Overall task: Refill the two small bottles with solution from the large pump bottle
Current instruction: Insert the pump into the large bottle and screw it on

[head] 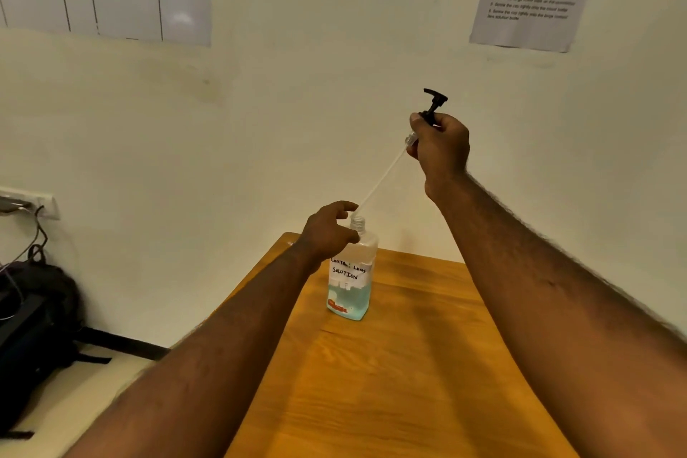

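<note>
Blue-filled bottle point(349, 290) labelled "CONTACT LENS SOLUTION" | left hand point(327, 234) grips its shoulder | right hand point(440, 149) clutches black pump point(435, 100) above

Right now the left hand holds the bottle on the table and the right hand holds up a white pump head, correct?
No: the pump head is black, not white. The head view shows it, with the left hand holding the bottle on the table and the right hand holding the pump up.
</note>
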